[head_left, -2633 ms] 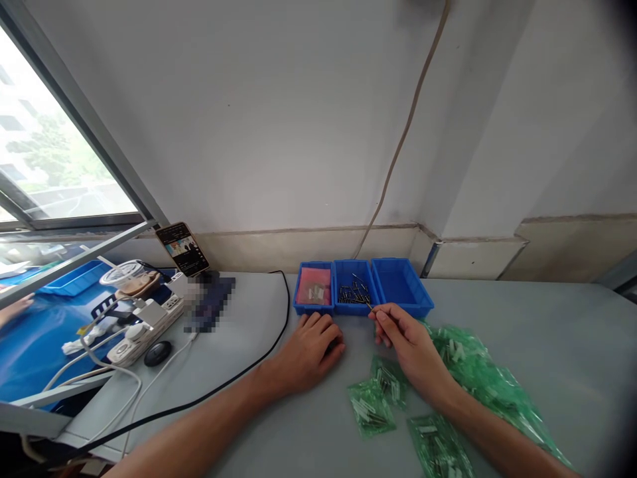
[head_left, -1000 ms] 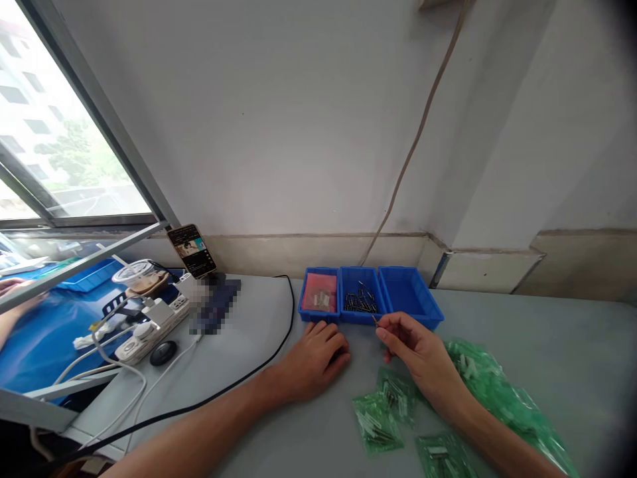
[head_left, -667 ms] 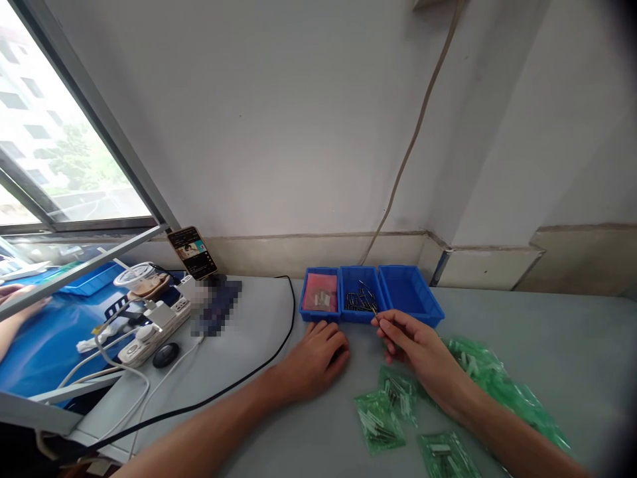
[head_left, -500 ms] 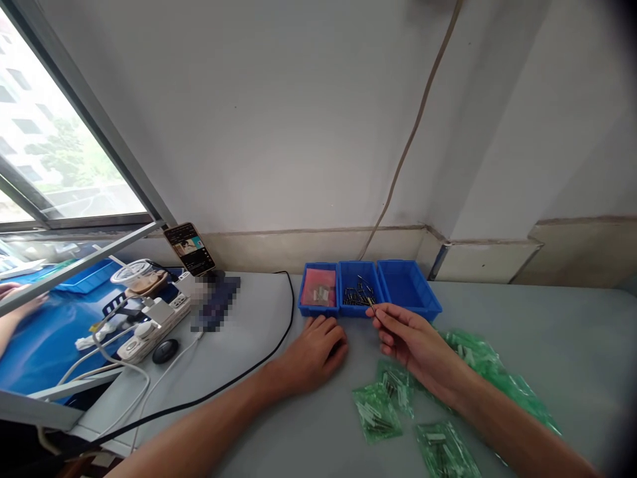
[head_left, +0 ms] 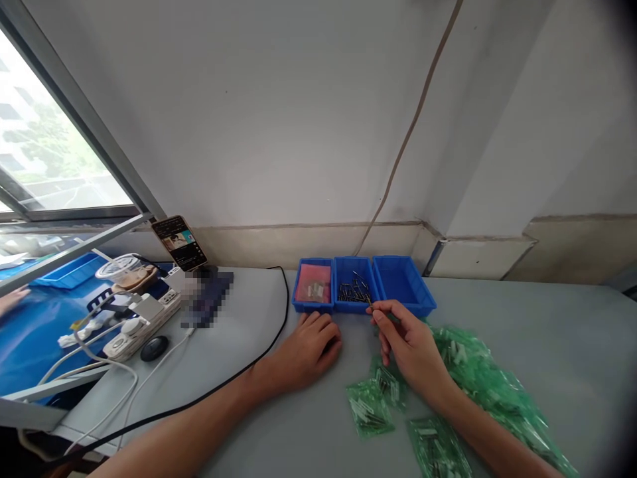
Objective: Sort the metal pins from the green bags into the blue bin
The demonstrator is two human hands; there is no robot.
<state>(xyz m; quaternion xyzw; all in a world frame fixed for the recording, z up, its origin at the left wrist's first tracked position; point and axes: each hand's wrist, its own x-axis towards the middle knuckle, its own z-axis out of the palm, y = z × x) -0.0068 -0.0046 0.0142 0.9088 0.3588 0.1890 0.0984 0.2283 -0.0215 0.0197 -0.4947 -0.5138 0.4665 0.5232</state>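
My left hand (head_left: 313, 348) rests on the table just in front of the left blue bin, fingers loosely bent and holding nothing. That bin (head_left: 312, 308) contains a pink packet (head_left: 314, 275) with a small clear bag (head_left: 316, 292) on it. Dark, thin screws (head_left: 352, 292) lie in the middle bin (head_left: 351, 261). Over that bin's front right corner, my right hand (head_left: 405, 342) pinches a slim screw (head_left: 369, 302) between thumb and forefinger. Beside it, the right bin (head_left: 402, 279) holds nothing visible. Small green bags of metal parts (head_left: 369, 408) lie below my right hand.
A large green plastic bag (head_left: 497, 385) spreads under and right of my right forearm. A black cable (head_left: 233, 372) crosses the table at left, near a power strip (head_left: 144, 325), a mouse (head_left: 154, 348) and a propped phone (head_left: 180, 242). Another person's hand (head_left: 12, 300) shows at far left.
The view has shifted slightly. My right hand keeps its pinch on the screw near the middle bin, the wrist a little more upright. My left hand stays resting on the table.
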